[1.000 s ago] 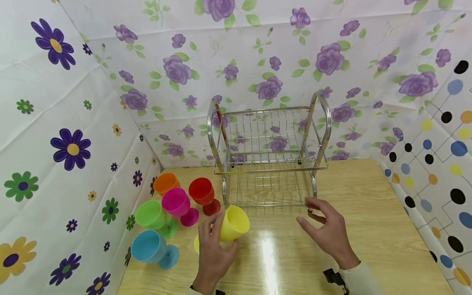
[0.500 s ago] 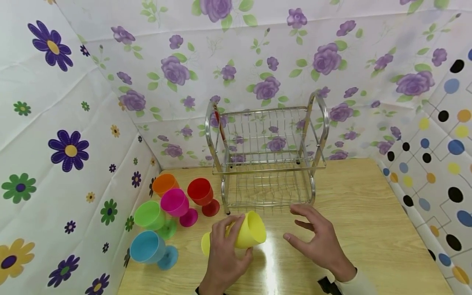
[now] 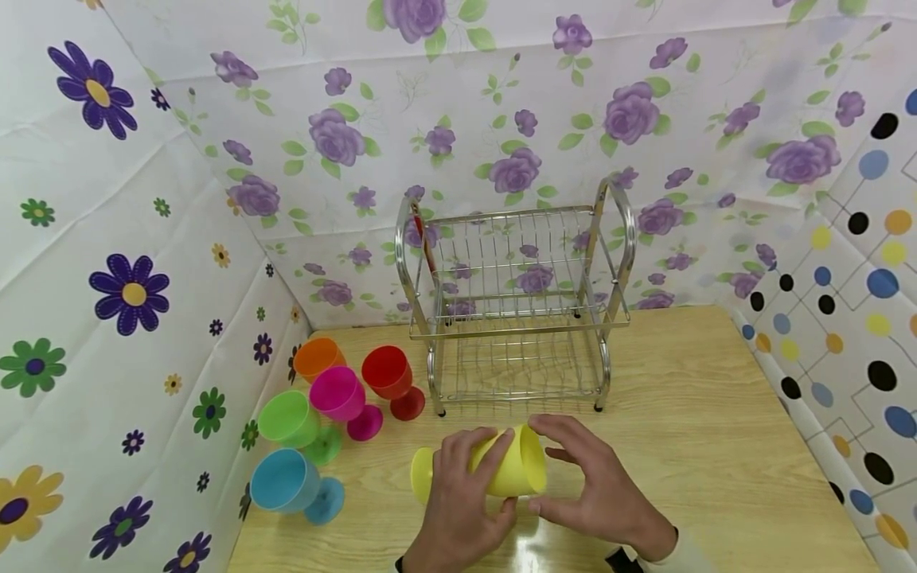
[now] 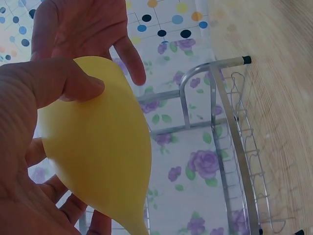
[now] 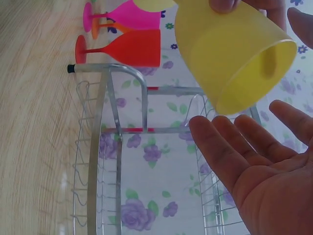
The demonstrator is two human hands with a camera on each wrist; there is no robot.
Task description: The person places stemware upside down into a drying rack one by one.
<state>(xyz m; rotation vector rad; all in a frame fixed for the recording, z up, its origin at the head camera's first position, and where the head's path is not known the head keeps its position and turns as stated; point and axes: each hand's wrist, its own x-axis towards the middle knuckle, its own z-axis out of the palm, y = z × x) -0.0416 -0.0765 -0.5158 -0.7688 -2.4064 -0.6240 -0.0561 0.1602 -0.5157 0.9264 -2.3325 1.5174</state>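
Note:
My left hand [image 3: 466, 501] grips a yellow plastic goblet [image 3: 517, 469] round its bowl. The goblet is tipped on its side, its mouth toward the right and its foot toward the left. Close to the rim is my right hand [image 3: 598, 493], fingers spread and thumb apart. In the right wrist view, that hand's fingers [image 5: 225, 152] lie just beyond the goblet's open mouth, with a gap showing. The left wrist view has the left thumb [image 4: 83, 88] pressed against the yellow bowl [image 4: 102, 142].
Behind the hands stands a two-tier metal dish rack [image 3: 519, 326]. Upright goblets stand on the left: red [image 3: 388, 372], magenta [image 3: 337, 393], orange [image 3: 318, 358], green [image 3: 289, 419] and blue [image 3: 285, 480]. Patterned cloth walls border the wooden table [image 3: 688, 374].
My left hand has carried the yellow goblet to the right and tipped it further onto its side. My right hand has come left and down to the goblet's rim.

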